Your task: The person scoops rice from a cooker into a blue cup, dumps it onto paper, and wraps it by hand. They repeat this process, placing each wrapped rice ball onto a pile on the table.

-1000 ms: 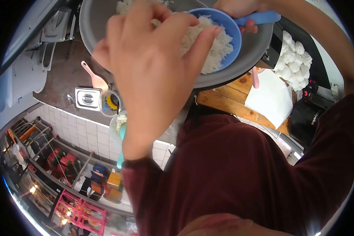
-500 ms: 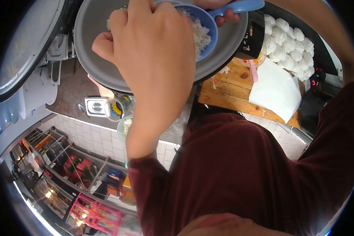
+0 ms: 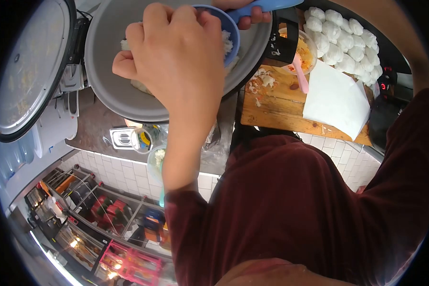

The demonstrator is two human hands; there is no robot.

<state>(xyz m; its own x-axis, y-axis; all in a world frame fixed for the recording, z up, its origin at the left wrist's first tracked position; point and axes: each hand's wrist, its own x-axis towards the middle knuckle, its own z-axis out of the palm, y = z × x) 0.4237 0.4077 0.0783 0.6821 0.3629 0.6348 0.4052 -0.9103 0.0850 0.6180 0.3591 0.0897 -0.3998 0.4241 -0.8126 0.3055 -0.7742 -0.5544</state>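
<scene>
My left hand (image 3: 181, 52) is over the large grey pot (image 3: 102, 62). Its fingers are bent downward and their tips are hidden, so what they hold cannot be made out. Partly behind this hand is the bowl of a blue ladle (image 3: 234, 35), with white rice (image 3: 227, 44) in it. My right hand (image 3: 255, 18), cut off by the top edge, has its fingers wrapped round the ladle's handle. More rice (image 3: 140, 86) shows inside the pot beside my left hand.
Right of the pot, a wooden board (image 3: 267, 107) carries white paper (image 3: 336, 100) and rice scraps. A tub of orange food (image 3: 306, 55) has a pink spoon (image 3: 300, 76). Several white wrapped balls (image 3: 345, 40) lie beyond. A raised lid (image 3: 31, 62) stands at left.
The ladle and my right hand have shifted left and up, with less of the ladle's rice showing. Rice in the pot below my left hand has come into view. The whole view has shifted slightly.
</scene>
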